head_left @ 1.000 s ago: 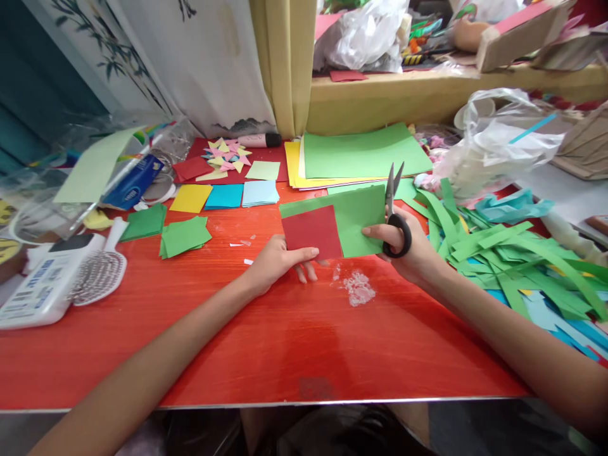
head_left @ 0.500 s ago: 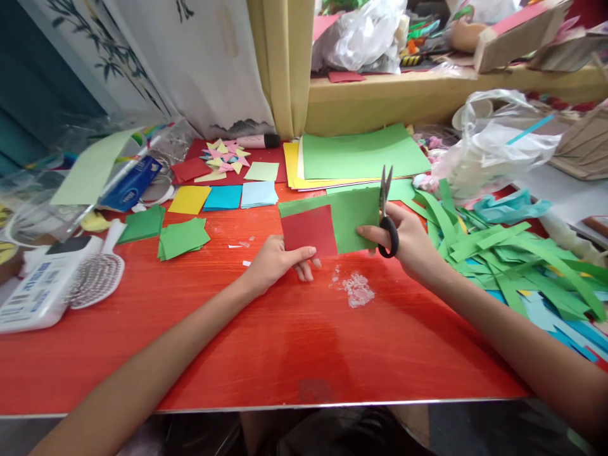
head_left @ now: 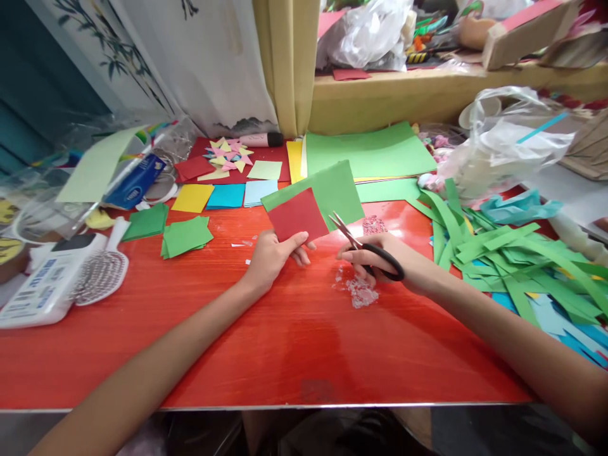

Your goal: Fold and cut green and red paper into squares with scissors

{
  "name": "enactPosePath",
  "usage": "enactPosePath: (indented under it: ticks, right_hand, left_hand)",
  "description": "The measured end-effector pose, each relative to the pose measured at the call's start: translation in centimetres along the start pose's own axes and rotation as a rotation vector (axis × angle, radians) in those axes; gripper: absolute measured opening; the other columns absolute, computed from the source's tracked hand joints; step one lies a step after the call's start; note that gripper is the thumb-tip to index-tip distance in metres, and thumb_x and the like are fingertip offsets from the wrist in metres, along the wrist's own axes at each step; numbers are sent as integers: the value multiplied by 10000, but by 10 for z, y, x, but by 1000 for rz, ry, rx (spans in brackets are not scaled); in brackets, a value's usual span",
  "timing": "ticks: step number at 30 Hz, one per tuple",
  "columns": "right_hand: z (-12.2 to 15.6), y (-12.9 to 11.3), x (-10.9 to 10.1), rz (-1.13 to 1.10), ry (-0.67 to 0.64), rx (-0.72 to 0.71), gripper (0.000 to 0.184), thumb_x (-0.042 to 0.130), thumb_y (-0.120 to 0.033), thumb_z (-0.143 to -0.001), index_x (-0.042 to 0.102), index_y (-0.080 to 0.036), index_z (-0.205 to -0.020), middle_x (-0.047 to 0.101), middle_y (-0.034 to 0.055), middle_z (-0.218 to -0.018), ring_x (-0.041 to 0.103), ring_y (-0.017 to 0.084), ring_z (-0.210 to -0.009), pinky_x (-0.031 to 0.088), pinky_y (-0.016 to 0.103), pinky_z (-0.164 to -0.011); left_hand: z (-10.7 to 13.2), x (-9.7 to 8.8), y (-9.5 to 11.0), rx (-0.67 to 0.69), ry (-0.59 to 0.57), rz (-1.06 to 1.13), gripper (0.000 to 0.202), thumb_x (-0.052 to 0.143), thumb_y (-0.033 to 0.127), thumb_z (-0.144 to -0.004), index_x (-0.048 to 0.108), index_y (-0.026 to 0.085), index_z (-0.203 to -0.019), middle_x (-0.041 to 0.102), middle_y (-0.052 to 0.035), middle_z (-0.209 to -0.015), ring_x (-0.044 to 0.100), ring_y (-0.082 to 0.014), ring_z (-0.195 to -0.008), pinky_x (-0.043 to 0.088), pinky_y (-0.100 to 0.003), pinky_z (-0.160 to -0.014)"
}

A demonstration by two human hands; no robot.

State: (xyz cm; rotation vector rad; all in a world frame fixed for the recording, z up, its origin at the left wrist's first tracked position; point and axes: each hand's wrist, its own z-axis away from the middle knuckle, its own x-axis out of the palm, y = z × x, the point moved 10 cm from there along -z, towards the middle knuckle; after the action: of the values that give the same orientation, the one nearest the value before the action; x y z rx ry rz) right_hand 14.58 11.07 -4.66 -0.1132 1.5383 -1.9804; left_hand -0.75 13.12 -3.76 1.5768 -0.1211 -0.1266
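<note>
Between thumb and fingers, my left hand (head_left: 274,256) pinches a red paper square (head_left: 298,215) laid over a larger green paper piece (head_left: 339,193). The two sheets are tilted, and the green one sticks out above and to the right of the red. My right hand (head_left: 387,259) is closed around the black handles of a pair of scissors (head_left: 349,232). Their blades are slightly parted and point up and left, at the lower right edge of the papers. I cannot tell whether the blades touch the paper.
Green paper strips (head_left: 522,253) lie heaped at the right. Cut squares, among them green squares (head_left: 187,237) and yellow squares (head_left: 192,197), sit at the left near a hairbrush (head_left: 102,272). Large green sheets (head_left: 370,152) are stacked behind. Clear scraps (head_left: 361,291) lie below my hands.
My right hand has let go of the green paper and swung the scissors from upright to pointing left, lower down. The papers in my left hand have tilted, their right side rising.
</note>
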Motion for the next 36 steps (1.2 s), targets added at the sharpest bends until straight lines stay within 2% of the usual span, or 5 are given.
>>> enactPosePath:
  ticks: [4,9,16,28,36]
  right_hand:
    - [-1,5,13,-29,-81,25,368,565,-442,-791,516,-158,-562,506,-10,-464,375,58,-376,205,221,-375]
    - [0,-1,16,-73,-77,14,405,574,-479,-779,504,-159,-540,499,-11,-436,362,54,-357,209,218,-366]
    - [1,-3,19,-150,-31,-8,441,555,-512,-787,535,-152,-533,517,-2,-462,380,54,-354,277,221,-383]
    - [4,1,20,-212,52,28,434,629,-516,-747,492,-164,-535,473,-30,-432,410,55,-347,288,202,-346]
    - [4,4,19,-219,116,28,431,641,-502,-744,461,-177,-526,438,-44,-412,374,56,-328,270,210,-322]
  left_hand:
    - [2,1,5,40,0,30,250,605,335,-788,632,114,-675,647,-30,-566,561,-110,-446,461,-232,-478]
    - [6,12,4,-4,-83,-24,262,577,318,-809,629,118,-647,626,-14,-521,533,-99,-410,463,-244,-512]
    - [17,28,4,-30,-215,-115,309,534,366,-845,647,131,-678,594,1,-470,560,-108,-457,470,-237,-590]
    - [18,28,3,-30,-196,-155,339,529,377,-849,636,143,-628,593,2,-462,553,-108,-455,467,-232,-593]
    - [18,27,4,-18,-188,-184,357,518,376,-853,624,150,-598,587,4,-455,553,-103,-460,466,-226,-603]
